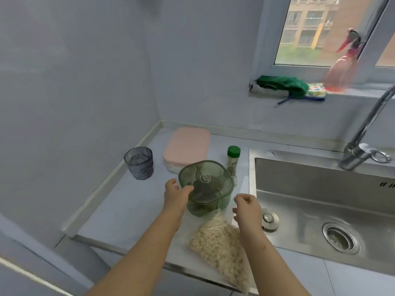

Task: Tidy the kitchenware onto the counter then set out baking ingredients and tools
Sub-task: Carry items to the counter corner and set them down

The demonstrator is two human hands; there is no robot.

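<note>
Pale blue-grey kitchen corner, white counter (128,210) ending at a stainless steel sink (320,184) on the right. Far left, close to the wall strip: one dark grey translucent plastic tumbler (139,163), upright, probably parked clear of the working spot. Next, one pink rectangular lidded box (188,146), pushed back toward the corner, likely for the same reason. In front of it, one green translucent plastic basket-style container (206,186), upright on the counter, dark contents too unclear to name. Left hand (177,193) at its near-left rim, thumb over the edge and fingers curled round it: seemingly a grip for steadying or shifting. Just behind the container's right side, one small clear jar with a green cap (233,157). At the near edge, touching the container's foot: one clear plastic bag of pale nuts or beans (218,248), lying flat, seemingly an ingredient already set out. Right hand (245,207) hovering just right of the container, above the bag's top, fingers loosely curled, gripping nothing visible. On the window ledge (359,93) at upper right: one green cloth (282,84), one pink spray bottle (342,69).
</note>
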